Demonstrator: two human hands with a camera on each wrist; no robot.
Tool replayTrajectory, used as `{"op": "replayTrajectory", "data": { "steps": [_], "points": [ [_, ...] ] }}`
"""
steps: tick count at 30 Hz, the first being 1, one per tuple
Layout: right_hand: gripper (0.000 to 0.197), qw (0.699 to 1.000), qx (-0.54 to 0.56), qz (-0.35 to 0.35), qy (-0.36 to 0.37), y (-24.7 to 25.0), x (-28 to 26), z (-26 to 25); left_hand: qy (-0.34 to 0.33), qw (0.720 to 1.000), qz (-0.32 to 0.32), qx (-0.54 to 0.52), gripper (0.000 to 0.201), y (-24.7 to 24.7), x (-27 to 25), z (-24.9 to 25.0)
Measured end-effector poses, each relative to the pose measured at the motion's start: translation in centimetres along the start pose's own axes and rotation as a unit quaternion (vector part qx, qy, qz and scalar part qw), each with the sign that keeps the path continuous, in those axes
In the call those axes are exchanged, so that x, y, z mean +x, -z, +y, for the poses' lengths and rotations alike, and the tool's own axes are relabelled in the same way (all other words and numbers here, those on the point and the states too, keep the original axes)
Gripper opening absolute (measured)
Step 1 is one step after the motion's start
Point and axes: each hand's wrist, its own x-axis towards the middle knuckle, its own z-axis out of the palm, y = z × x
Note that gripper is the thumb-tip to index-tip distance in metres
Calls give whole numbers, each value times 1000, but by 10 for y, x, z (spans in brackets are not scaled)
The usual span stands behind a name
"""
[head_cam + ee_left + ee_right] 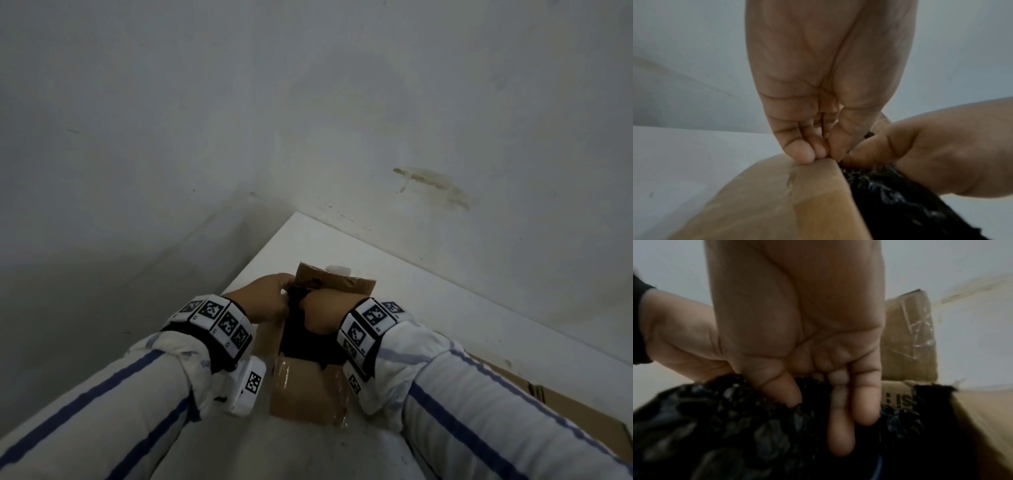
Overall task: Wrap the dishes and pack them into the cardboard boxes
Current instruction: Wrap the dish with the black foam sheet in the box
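A small cardboard box (301,390) stands open on the white table, its flaps spread. Black bubble wrap (301,339) fills it; whatever dish it covers is hidden. My left hand (270,301) pinches the top edge of the box's left wall (787,194) between thumb and curled fingers (807,154). My right hand (322,311) reaches down into the box. Its straight fingers (840,426) and thumb press into the black bubble wrap (725,426). In the right wrist view the box's far flap (908,340) stands upright behind the fingers, with clear tape on it.
The white table (445,308) sits in a corner, with grey walls behind and to the left of it. More flat brown cardboard (565,411) lies at the table's lower right. The table's left edge runs close beside the box.
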Motion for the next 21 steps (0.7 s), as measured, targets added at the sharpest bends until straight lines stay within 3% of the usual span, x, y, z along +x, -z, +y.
{"op": "replayTrajectory", "data": {
  "steps": [7, 12, 13, 18, 21],
  "points": [
    [33, 998, -43, -50, 7, 6, 3, -7, 18, 1000, -17, 12, 52, 5, -1, 0],
    [31, 992, -38, 71, 97, 18, -13, 7, 18, 1000, -8, -9, 45, 3, -1, 0],
    [34, 991, -28, 68, 114, 18, -16, 8, 18, 1000, -11, -14, 47, 3, -1, 0],
    [43, 989, -101, -59, 87, 8, -14, -2, 30, 999, -27, -29, 59, 6, -1, 0],
    [43, 989, -97, -82, 69, 12, -3, -6, 27, 999, -27, -22, 60, 7, -2, -1]
  ]
}}
